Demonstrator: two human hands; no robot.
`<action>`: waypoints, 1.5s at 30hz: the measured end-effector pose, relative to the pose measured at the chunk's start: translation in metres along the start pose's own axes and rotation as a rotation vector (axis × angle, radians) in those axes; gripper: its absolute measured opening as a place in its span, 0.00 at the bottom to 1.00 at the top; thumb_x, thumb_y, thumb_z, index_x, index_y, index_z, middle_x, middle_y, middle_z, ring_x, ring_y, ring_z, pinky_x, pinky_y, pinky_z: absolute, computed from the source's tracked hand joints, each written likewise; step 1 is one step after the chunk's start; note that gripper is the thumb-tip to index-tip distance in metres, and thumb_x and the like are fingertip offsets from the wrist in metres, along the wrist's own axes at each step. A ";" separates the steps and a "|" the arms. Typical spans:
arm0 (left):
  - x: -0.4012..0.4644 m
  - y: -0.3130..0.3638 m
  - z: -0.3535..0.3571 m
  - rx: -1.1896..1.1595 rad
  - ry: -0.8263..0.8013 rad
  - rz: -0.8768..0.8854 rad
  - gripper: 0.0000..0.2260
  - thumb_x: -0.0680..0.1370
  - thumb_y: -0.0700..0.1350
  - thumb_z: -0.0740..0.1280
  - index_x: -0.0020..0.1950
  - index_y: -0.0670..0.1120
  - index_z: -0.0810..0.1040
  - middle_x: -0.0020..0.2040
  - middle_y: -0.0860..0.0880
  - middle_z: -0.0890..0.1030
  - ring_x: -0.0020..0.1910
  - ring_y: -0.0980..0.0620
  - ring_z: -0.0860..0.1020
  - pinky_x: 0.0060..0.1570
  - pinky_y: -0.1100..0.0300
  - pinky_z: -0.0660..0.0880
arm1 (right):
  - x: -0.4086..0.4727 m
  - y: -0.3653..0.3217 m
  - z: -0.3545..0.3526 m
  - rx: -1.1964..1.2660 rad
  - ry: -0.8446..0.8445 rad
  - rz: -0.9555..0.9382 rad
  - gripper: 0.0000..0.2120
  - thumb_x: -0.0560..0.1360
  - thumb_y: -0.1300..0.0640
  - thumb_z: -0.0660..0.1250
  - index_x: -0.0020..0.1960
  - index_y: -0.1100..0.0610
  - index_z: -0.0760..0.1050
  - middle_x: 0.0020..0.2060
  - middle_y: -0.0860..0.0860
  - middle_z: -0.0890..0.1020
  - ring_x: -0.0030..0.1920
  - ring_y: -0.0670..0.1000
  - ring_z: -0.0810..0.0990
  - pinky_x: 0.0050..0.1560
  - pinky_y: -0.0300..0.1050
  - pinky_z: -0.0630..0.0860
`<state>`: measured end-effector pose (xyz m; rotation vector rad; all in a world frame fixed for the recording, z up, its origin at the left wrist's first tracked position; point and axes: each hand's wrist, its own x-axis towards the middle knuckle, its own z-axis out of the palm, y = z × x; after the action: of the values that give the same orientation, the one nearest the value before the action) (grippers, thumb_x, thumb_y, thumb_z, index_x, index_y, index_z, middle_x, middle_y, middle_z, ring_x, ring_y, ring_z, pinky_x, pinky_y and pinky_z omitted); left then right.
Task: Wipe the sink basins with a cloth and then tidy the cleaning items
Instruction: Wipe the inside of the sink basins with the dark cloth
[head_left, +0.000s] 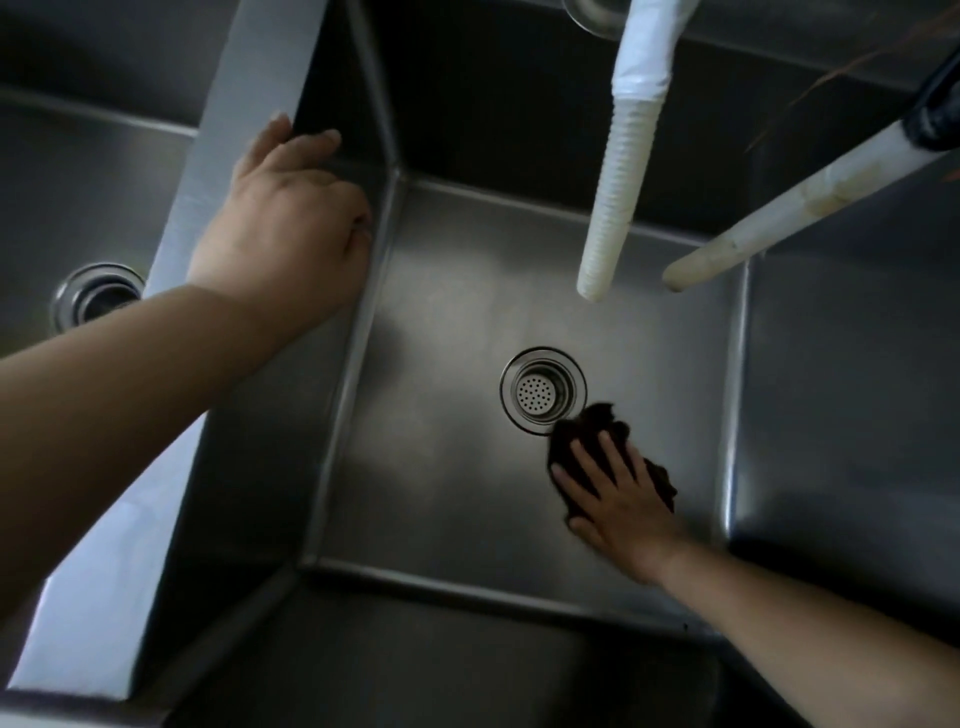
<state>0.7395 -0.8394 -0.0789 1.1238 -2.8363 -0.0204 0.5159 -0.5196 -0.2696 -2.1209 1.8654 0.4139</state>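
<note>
I am looking straight down into a deep steel sink basin (447, 467) with steep walls on every side; its flat floor is mostly bare to the left of the drain (543, 391) and toward the near wall. A broad metal divider (244, 104) separates it from a second basin (78, 182) on the left, which has its own drain (96, 295). Two white hoses hang over the far half: a ribbed hose (618, 171) ending above the floor, and a smooth, stained hose (779, 208) slanting in from the right. My left hand (283, 218) rests on the divider's inner edge, fingers curled loosely over it, though blur hides the fingertips, I think. My right hand (610, 493) presses flat on a dark cloth (597, 431), fingers straight and spread apart. The cloth lies bunched on the basin floor, its far corner touching the drain rim.
</note>
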 end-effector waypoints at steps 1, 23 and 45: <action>0.000 0.000 0.000 -0.013 0.000 -0.014 0.16 0.73 0.45 0.57 0.46 0.39 0.83 0.47 0.37 0.83 0.69 0.41 0.69 0.74 0.48 0.51 | -0.001 -0.006 0.000 -0.045 0.014 -0.109 0.28 0.73 0.40 0.56 0.71 0.48 0.67 0.70 0.55 0.70 0.71 0.66 0.60 0.69 0.64 0.50; 0.004 -0.010 0.009 0.121 -0.071 0.020 0.12 0.76 0.43 0.57 0.38 0.45 0.78 0.35 0.47 0.79 0.43 0.43 0.78 0.75 0.48 0.42 | 0.300 0.041 -0.098 0.130 0.266 0.042 0.39 0.74 0.37 0.53 0.78 0.53 0.44 0.77 0.54 0.49 0.76 0.54 0.48 0.73 0.54 0.44; 0.002 -0.002 0.005 0.120 -0.068 0.025 0.12 0.77 0.43 0.53 0.37 0.46 0.72 0.31 0.47 0.74 0.40 0.43 0.74 0.75 0.45 0.43 | 0.153 -0.161 -0.040 0.106 0.111 -0.385 0.27 0.76 0.46 0.49 0.74 0.50 0.62 0.73 0.51 0.64 0.74 0.60 0.57 0.71 0.63 0.49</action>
<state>0.7389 -0.8418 -0.0836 1.1305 -2.9466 0.1169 0.6949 -0.6550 -0.2900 -2.3959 1.4422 0.1093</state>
